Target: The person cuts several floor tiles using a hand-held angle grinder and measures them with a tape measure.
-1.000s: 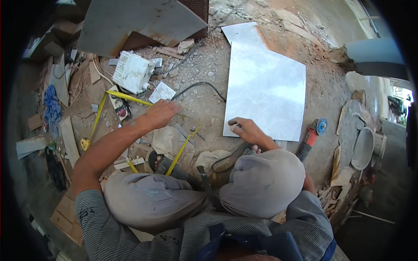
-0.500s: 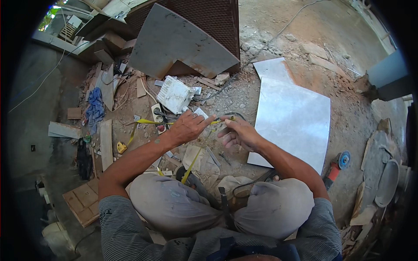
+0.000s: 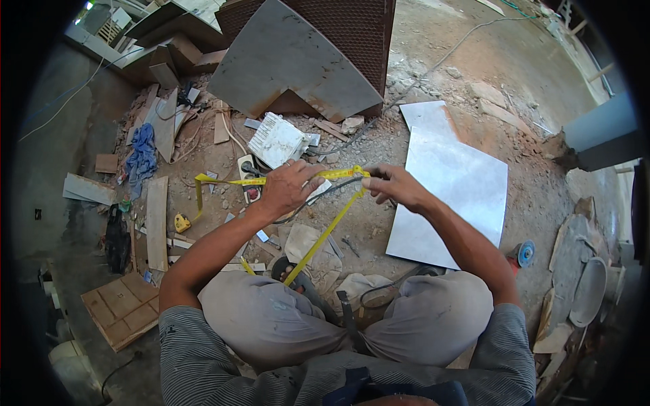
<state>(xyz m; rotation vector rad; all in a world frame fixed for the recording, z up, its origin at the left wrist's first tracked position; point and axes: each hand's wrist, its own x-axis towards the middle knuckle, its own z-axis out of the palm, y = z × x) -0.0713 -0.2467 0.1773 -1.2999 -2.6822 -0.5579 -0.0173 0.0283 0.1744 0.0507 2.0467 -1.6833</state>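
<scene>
A yellow tape measure blade (image 3: 338, 173) runs between my hands above the littered ground. My left hand (image 3: 290, 187) is closed over it, fingers bent. At its bend, my right hand (image 3: 401, 186) pinches the blade between thumb and fingers. From there the blade slants down toward my left foot. Left of my left hand it runs out, then drops to the yellow tape measure case (image 3: 181, 222) on the ground. Both my knees are bent below the hands.
A pale tile (image 3: 450, 203) lies to the right, with an angle grinder (image 3: 523, 254) beyond its near corner. A large grey tile (image 3: 291, 64) leans at the back. A dusty white box (image 3: 278, 141), a power strip (image 3: 248, 177), cords, offcuts and rubble lie ahead.
My hands have moved farther apart, the right one going right. Its loosely spread fingers have closed on the blade, which now stretches in plain view between both hands.
</scene>
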